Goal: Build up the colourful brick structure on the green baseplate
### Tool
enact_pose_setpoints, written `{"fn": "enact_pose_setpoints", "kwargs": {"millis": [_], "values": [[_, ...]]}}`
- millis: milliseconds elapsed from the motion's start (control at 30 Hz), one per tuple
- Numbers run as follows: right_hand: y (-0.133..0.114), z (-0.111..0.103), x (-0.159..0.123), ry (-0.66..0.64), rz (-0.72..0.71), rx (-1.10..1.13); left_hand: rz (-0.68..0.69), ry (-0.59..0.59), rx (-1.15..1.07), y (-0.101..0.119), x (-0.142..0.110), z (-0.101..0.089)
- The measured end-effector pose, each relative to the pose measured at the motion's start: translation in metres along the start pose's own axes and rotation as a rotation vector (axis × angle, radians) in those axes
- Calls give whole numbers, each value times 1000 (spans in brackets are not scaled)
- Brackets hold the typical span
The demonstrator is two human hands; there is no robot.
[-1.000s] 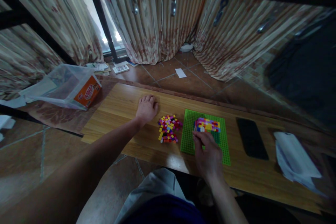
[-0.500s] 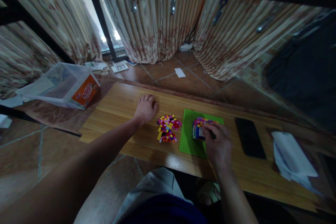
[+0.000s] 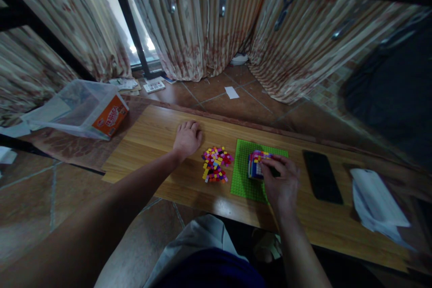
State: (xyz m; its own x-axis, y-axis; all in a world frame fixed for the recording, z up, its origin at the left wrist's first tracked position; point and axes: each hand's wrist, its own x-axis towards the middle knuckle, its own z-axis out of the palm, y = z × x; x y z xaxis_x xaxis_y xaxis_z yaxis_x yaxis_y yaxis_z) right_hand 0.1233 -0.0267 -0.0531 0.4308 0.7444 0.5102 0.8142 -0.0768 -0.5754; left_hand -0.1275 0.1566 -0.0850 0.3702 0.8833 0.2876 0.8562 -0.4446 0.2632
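Observation:
On the green studded baseplate (image 3: 245,180) stands a low multicoloured block structure (image 3: 255,168), blue and white on its near side with yellow and pink on top. My right hand (image 3: 281,180) is over its right part, thumb and fingers pinched together at the top. Whatever is between those fingertips is too small or hidden to make out. Palm down on the wood, my left hand (image 3: 188,138) lies flat with its fingers stretched out, holding nothing. Between it and the baseplate is a loose pile of small toy bricks (image 3: 216,164) in yellow, red, pink, orange and white.
A black phone-like slab (image 3: 322,176) lies right of the baseplate on the wooden table (image 3: 148,132). Farther right is a white packet (image 3: 380,198). A clear plastic bin (image 3: 79,108) with an orange label stands at the left end. Curtains hang behind.
Very little differs. My right hand stays at the block structure with a slight shift of its fingers, and my left hand rests in the same place.

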Motion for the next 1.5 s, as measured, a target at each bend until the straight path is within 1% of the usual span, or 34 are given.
{"fn": "enact_pose_setpoints", "kwargs": {"millis": [233, 367, 433, 533, 600, 667, 733, 833, 967, 1167, 1300, 1400, 1500], "values": [[3, 5, -4, 46, -39, 15, -2, -5, 13, 1, 0, 0], [2, 2, -2, 25, -43, -10, -13, -18, 14, 2, 0, -2], [-3, -2, -3, 32, -65, -39, -19, -21, 9, 3, 0, -3], [-22, -6, -13, 40, -105, -42, -17, -20, 10, 4, 0, -3], [-38, -3, -26, -49, -124, 43, -13, -17, 16, 4, 0, -4], [-51, 4, -41, -197, -124, 155, -15, -15, 22, 4, 0, -3], [-59, 13, -55, -290, -82, 161, -18, -18, 22, 4, 0, -3], [-61, 25, -67, -365, -43, 94, -17, -24, 12, 4, 0, -3], [-57, 32, -68, -410, -42, 34, -20, -23, 6, 4, 0, -4], [-60, 38, -64, -434, -16, -1, -13, -13, 19, 4, -1, -3], [-61, 37, -62, -413, 1, 50, -23, -16, -3, 3, 0, -2], [-62, 30, -59, -370, 7, 125, -25, -13, -13, 3, 0, -2], [-64, 15, -53, -363, 26, 179, -18, -10, -15, 3, 0, -2]]}}
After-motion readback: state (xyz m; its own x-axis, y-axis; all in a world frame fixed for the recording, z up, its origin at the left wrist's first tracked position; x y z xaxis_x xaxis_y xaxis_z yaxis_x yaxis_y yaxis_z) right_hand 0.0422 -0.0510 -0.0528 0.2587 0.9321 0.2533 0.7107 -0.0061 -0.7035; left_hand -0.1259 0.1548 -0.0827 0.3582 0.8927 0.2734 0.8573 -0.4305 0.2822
